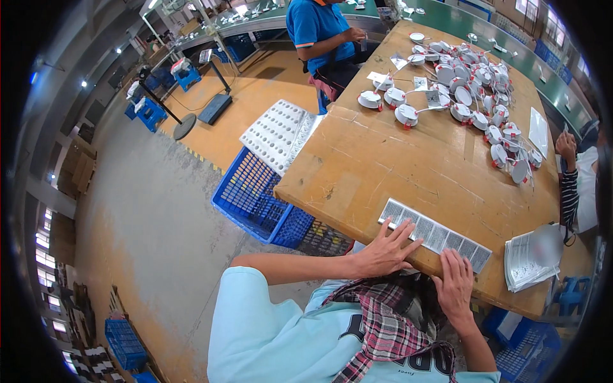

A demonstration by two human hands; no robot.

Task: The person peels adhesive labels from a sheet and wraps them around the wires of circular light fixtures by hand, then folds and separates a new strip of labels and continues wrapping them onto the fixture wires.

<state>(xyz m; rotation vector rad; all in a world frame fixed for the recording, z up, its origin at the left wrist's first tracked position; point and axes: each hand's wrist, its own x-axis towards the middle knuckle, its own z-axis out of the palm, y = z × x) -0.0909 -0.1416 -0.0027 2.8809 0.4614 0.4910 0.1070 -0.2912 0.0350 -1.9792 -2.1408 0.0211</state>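
A long, narrow strip of printed paper (440, 235), with several text panels side by side, lies along the near edge of the wooden table (357, 172). My left hand (385, 250) rests over the strip's left half, fingers stretched out and their tips on the paper. On the right part of the strip's near edge, my right hand (456, 287) lies with straight fingers pressing down. Neither hand is wrapped round anything. To the right of the strip sits a stack of folded printed leaflets (520, 262), partly hidden by a blurred patch.
Many round white downlights (407, 115) with red clips crowd the table's far side. Beyond the left edge stand a blue crate (252, 198) and a white perforated tray (281, 127). Co-workers sit at the far left (319, 32) and right edge (584, 185). A green conveyor (447, 16) runs behind.
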